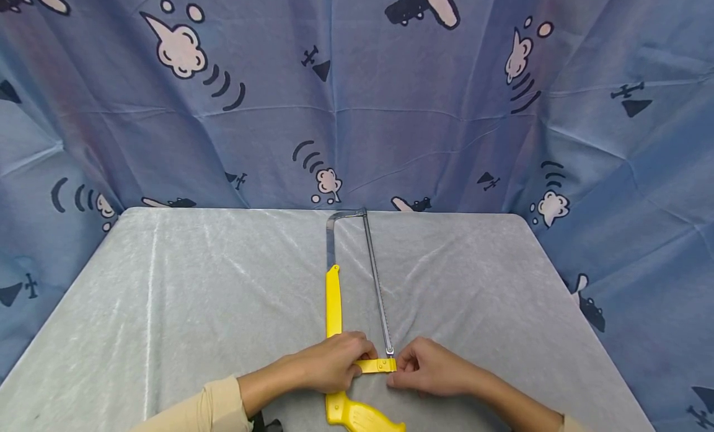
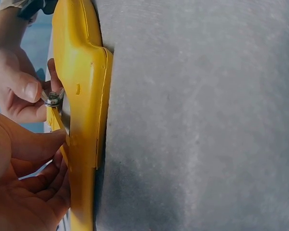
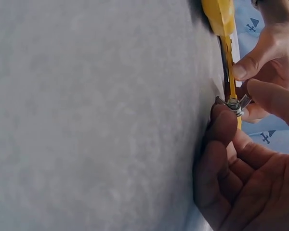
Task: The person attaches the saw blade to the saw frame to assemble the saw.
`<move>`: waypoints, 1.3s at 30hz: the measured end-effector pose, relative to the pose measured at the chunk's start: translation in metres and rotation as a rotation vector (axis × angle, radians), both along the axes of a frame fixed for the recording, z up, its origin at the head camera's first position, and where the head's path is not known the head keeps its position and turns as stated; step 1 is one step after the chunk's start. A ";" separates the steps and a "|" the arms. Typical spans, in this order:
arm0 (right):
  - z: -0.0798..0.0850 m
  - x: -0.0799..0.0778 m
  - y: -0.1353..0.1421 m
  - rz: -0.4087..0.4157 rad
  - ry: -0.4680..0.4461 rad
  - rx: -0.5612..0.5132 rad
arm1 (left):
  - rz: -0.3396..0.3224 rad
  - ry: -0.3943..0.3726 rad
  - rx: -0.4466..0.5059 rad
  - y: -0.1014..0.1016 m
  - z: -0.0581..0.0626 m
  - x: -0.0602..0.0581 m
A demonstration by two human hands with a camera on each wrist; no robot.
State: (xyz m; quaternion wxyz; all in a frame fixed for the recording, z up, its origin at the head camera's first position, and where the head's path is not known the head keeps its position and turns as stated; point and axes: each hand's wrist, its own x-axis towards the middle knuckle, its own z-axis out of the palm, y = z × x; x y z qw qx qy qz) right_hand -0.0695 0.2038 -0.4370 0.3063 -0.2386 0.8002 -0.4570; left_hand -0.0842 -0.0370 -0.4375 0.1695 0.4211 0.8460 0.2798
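A hacksaw [image 1: 333, 305] with a yellow handle and grey metal front frame lies on the cloth, its far end pointing away from me. The thin blade [image 1: 377, 280] runs along its right side, slanting slightly. My left hand [image 1: 337, 361] grips the short yellow cross arm near the handle, thumb and fingers on either side of it. At that arm's right end, my right hand [image 1: 432, 367] pinches a metal wing nut [image 3: 235, 106] between thumb and finger. The left wrist view also shows the nut's threaded bolt end [image 2: 53, 96]. The head view hides the nut behind the right fingers.
A grey velvety cloth [image 1: 234, 295] covers the table beneath the saw. Blue curtains [image 1: 357, 85] with airplane and cloud prints hang behind and at both sides. A small black object [image 1: 268, 424] shows beside the left sleeve at the near edge.
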 end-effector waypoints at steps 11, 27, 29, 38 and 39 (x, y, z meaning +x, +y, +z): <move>0.000 -0.003 0.004 0.044 -0.052 -0.046 | 0.000 -0.006 0.002 0.000 0.001 0.000; -0.001 -0.003 0.007 0.054 -0.039 -0.056 | 0.003 0.004 -0.007 0.000 0.001 0.000; -0.001 -0.002 0.006 0.038 -0.018 -0.038 | 0.004 0.001 -0.007 0.000 0.001 0.000; 0.002 -0.001 0.000 0.030 0.019 0.024 | 0.003 -0.009 -0.013 0.000 0.002 0.001; 0.002 -0.001 -0.001 0.024 0.011 0.027 | 0.004 -0.010 -0.014 0.000 0.002 0.001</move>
